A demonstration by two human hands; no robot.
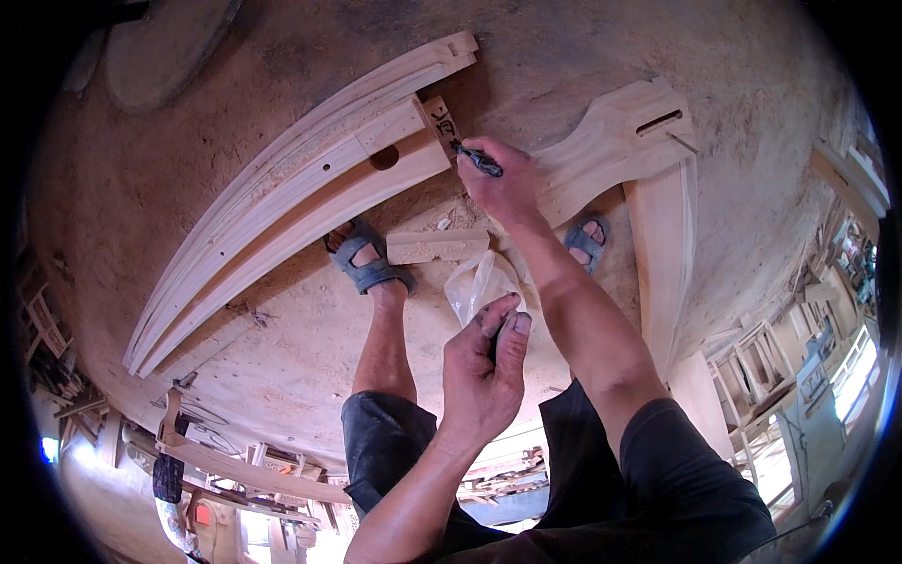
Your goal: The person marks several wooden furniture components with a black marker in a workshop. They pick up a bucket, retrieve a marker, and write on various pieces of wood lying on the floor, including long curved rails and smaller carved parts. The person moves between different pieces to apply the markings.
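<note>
My right hand (498, 183) is closed around a dark marker (483, 161), its tip at a small wooden board (436, 115) bearing thick black handwritten strokes. That board sits against the end of long curved wooden pieces (366, 129), which have a round hole and smaller holes. My left hand (481, 371) is pinched, thumb against forefinger, at the edge of a clear plastic bag (477, 282). It appears to hold the bag, though the exact grip is partly hidden. The fingertips are dark with grime.
A shaped wooden panel (611, 132) with a slot and a thin rod lies to the right, over another long wooden piece (660, 244). A short wooden block (437, 246) rests between my sandalled feet. Sawdust covers the floor. Stacked frames (761, 362) stand along the right rim.
</note>
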